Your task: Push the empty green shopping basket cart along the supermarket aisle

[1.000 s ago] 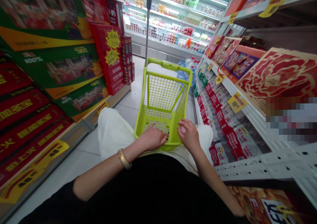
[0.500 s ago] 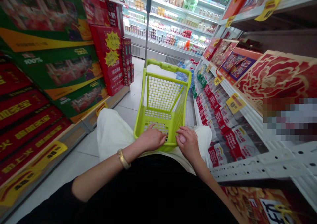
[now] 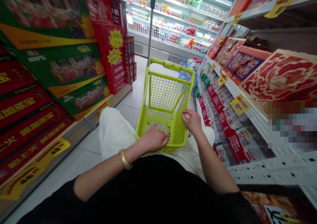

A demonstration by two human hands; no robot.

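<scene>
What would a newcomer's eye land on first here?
The bright green basket in the middle stands out first, with the left hand over its near end and the right hand by its right side. Next come the stacked red and green cartons at left and the lit display case behind.

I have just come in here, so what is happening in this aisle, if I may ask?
A person has a green basket between the knees, in a shop aisle. The left hand is over its near end with the index finger out; the right hand is curled beside the right rim. Whether either grips anything, I cannot tell. Stacked boxes line the left side, and bottle packs the lower shelf on the right. Lit shelves of goods stand ahead.
</scene>
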